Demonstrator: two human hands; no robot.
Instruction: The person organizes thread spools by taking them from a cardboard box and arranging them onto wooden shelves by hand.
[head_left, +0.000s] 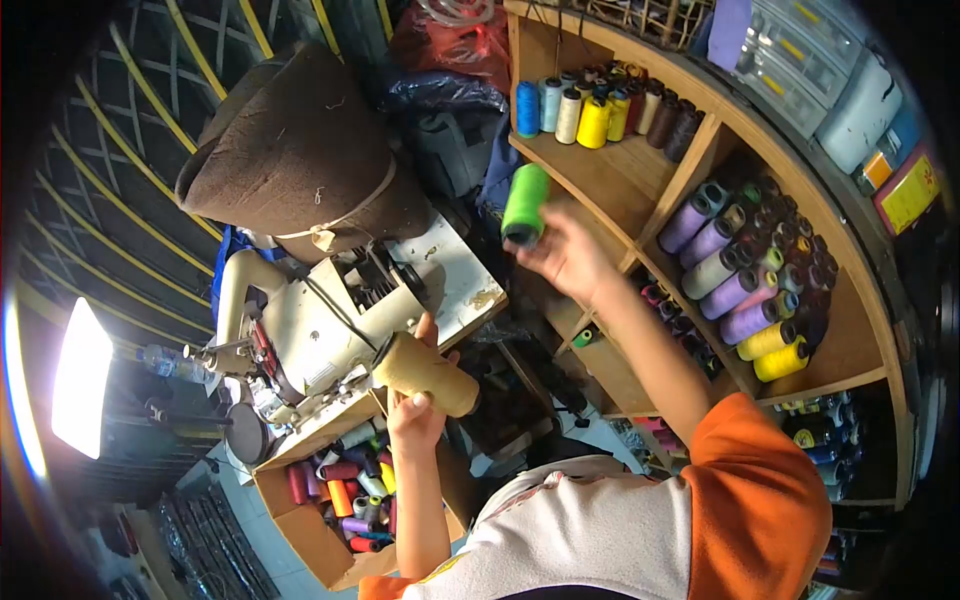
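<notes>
One tan spool (432, 372) in left hand (417, 422) by white table (450, 262), green spool (526, 200) in right hand (568, 256) near shelves (612, 178)

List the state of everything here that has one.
Green spool: tilted, blurred, held in the right hand.
Tan spool: tilted, gripped in the left hand.
Lamp: lit.
Cardboard box: open, holding spools.
Large yellow spool on the shelf: upright.
Sewing machine: running or stopped, cannot tell.

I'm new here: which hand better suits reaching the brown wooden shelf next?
Probably the right hand: with the green thread spool, it's nearer the shelf than the left hand, holding a tan spool.
</notes>
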